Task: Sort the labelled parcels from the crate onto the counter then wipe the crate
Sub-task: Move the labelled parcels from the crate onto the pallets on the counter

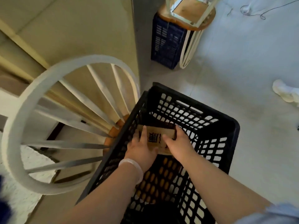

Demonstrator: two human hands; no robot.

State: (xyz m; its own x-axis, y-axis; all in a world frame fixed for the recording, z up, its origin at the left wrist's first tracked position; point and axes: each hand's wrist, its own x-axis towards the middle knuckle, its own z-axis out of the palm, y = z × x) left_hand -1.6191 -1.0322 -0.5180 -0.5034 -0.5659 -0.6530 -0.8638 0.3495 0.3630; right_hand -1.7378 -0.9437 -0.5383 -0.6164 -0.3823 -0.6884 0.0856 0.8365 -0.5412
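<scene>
A black perforated plastic crate [215, 136] stands on a chair seat below me. Inside it lies a brown cardboard parcel [155, 136] with a dark printed label on top. My left hand [142, 146] grips the parcel's left side, thumb on top, with a pale band on the wrist. My right hand [179, 143] grips its right side. Both forearms reach down into the crate. The crate's floor under the parcel is mostly hidden.
A white spindle-back chair [40, 126] rises at the left, touching the crate. A dark blue crate [166, 41] stands on the pale floor at the back, with a second chair [191, 18] beside it. A white cloth [284, 92] lies on the floor at right. Cream wall at left.
</scene>
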